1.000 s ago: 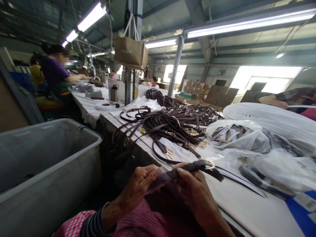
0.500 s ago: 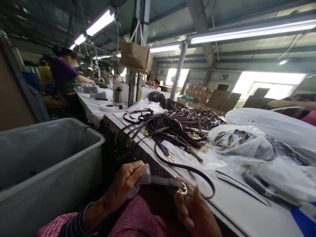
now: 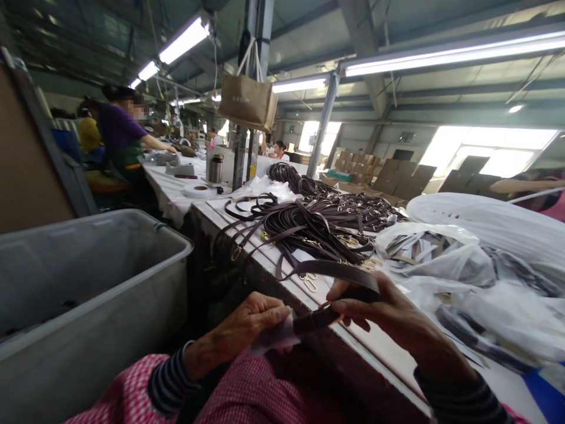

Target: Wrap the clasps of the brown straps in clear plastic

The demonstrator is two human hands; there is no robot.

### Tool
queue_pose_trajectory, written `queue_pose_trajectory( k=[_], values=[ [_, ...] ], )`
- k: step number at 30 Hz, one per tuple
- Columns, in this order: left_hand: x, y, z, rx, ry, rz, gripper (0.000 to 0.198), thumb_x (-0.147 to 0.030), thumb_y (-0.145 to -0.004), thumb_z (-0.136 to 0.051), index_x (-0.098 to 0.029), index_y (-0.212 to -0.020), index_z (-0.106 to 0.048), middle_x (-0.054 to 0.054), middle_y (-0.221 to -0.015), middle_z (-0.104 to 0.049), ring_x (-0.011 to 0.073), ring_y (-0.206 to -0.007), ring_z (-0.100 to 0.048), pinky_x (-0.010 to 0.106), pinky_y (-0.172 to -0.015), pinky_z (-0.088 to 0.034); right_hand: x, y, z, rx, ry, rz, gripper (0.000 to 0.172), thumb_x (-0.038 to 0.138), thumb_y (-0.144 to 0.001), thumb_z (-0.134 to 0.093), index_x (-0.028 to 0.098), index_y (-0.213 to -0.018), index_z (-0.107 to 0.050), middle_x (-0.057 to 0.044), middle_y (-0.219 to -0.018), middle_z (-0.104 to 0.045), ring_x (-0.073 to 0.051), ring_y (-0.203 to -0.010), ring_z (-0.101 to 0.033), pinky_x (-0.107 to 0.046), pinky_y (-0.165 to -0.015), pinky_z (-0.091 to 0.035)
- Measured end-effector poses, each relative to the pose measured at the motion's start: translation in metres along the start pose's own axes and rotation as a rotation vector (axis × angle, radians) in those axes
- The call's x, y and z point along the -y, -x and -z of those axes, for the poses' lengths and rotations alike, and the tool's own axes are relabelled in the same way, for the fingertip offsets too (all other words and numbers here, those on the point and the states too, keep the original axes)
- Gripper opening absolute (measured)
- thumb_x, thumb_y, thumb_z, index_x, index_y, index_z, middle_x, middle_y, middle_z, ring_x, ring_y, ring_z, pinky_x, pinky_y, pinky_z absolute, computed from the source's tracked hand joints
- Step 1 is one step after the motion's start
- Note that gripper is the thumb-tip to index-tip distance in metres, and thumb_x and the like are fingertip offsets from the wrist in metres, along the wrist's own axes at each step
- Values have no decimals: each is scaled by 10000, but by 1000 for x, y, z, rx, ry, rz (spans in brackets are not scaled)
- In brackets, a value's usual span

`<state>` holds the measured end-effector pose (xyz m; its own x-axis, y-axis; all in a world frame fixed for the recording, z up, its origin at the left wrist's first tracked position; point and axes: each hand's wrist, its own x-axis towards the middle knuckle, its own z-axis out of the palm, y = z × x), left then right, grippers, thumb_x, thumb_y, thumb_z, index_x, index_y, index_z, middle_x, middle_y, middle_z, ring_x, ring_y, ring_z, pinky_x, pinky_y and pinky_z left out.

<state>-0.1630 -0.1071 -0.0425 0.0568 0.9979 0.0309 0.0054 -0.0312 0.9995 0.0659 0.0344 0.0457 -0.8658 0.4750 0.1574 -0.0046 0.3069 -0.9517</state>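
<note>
Since the earlier frame, the right hand has risen and moved out over the near edge of the white-covered counter, lifting a dark brown leather strap clear of the counter top. Its fingers curl closed around the strap, while a loop of the strap arches up beyond them. The left hand is closed on the strap's other stretch, pinching it together with a piece of translucent plastic film just off the counter's near edge. Past the hands, a tangled pile of similar straps with metal buckles lies on the counter. A white plastic bag of flat strips sits to its right. A grey bin stands left of the counter.
</note>
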Motion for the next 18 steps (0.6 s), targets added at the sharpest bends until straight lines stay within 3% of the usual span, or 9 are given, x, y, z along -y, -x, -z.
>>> queue_pose_trajectory(
  k=[3, 8, 10, 15, 18],
  values=[
    [-7, -8, -5, -41, -55, -42, 538, -604, -949, -614, -103, -804, -745, 41, -667, -672, 82, -517, -460, 211, -499, -293, 1, -5, -11, -23, 14, -5, 278, 402, -843, -810, 128, -879, -784, -48, -656, -689, -116, -532, -557, -193, -434, -368],
    [-29, -20, -16, -186, -25, -144, 576, -618, -955, -567, -94, -791, -742, 100, -708, -725, 142, -605, -604, 229, -582, -424, 2, -16, -23, -141, -169, 26, 307, 396, -786, -854, 127, -841, -716, -29, -626, -671, -109, -503, -563, -170, -402, -387],
    [-35, -23, -18, -218, -31, -169, 582, -623, -954, -565, -94, -787, -743, 98, -661, -718, 143, -571, -613, 219, -553, -422, 6, -20, -21, -159, -217, 27, 301, 377, -777, -859, 127, -795, -693, -22, -608, -658, -97, -485, -552, -161, -395, -378],
    [-31, -25, -21, -229, 8, -163, 594, -649, -966, -535, -117, -747, -682, 36, -515, -623, 91, -398, -493, 179, -409, -305, 14, -23, -21, -192, -307, 23, 295, 356, -765, -864, 143, -787, -661, -3, -599, -641, -96, -487, -553, -158, -397, -374],
    [-30, -26, -25, -180, 37, -150, 561, -621, -978, -531, -113, -801, -689, 71, -633, -694, 105, -452, -557, 183, -443, -367, 11, -23, -30, -145, -293, 2, 308, 370, -741, -870, 141, -777, -668, -12, -602, -646, -106, -490, -552, -179, -413, -382]
  ],
)
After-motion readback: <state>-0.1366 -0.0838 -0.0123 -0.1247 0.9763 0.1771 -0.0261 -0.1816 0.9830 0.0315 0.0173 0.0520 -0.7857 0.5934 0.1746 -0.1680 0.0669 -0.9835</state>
